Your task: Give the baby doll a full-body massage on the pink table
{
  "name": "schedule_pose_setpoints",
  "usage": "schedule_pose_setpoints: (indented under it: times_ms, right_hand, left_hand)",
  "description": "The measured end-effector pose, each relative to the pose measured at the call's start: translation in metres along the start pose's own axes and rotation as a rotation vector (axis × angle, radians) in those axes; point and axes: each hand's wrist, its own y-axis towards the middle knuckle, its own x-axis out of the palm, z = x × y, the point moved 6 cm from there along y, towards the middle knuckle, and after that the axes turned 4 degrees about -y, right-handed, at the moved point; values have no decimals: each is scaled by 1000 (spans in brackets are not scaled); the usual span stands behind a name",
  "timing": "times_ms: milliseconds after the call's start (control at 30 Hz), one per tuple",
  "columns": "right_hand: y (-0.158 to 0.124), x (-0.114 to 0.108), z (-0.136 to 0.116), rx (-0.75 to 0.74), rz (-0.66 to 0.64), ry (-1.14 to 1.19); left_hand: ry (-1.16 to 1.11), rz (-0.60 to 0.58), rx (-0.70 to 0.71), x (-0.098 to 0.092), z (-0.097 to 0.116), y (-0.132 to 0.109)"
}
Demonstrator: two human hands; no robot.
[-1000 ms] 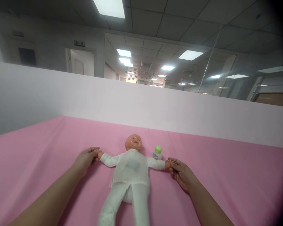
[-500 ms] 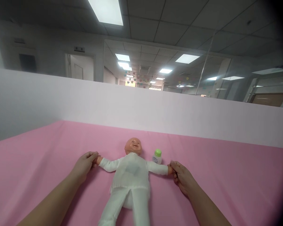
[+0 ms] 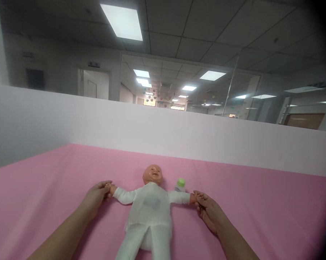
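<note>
Doll (image 3: pixel 149 206) lies face-up on the pink sheet (image 3: pixel 260 216), arms spread. Left hand (image 3: pixel 96 196) and right hand (image 3: pixel 208 211) each pinch a doll wrist, I think; small bottle (image 3: pixel 180 184) sits beside its shoulder.

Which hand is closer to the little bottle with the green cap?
Right. The right hand holds the doll's hand just below the bottle; the left hand is across the doll.

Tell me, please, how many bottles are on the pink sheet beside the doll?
1. A small bottle with a green cap stands on the pink sheet just behind the doll, by the arm held in the right hand. None other shows.
</note>
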Motion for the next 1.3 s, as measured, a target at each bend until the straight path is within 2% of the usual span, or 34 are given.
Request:
schedule_pose_setpoints:
  times_ms: [200, 533, 700, 833, 1100, 1200, 1300]
  right_hand:
    - [-6, 8, -3, 24, -8, -20]
    - [-6, 19, -3, -35, -24, -347]
    - [-9, 21, -4, -52, -23, -436]
    - [-6, 14, 1, -8, -1, -410]
    - [-8, 9, -3, 17, -31, -140]
    - [-9, 11, -3, 14, -64, -174]
    - [-10, 16, -4, -16, -78, -314]
  left_hand:
    - [1, 13, 22, 1, 3, -2]
    - [198, -30, 101, 2, -3, 4]
    - [270, -9, 121, 2, -6, 9]
    - [232, -3, 81, 1, -9, 11]
    - [157, -58, 27, 4, -11, 10]
    - [187, -59, 34, 5, -10, 9]
    - [231, -58, 70, 7, -7, 6]
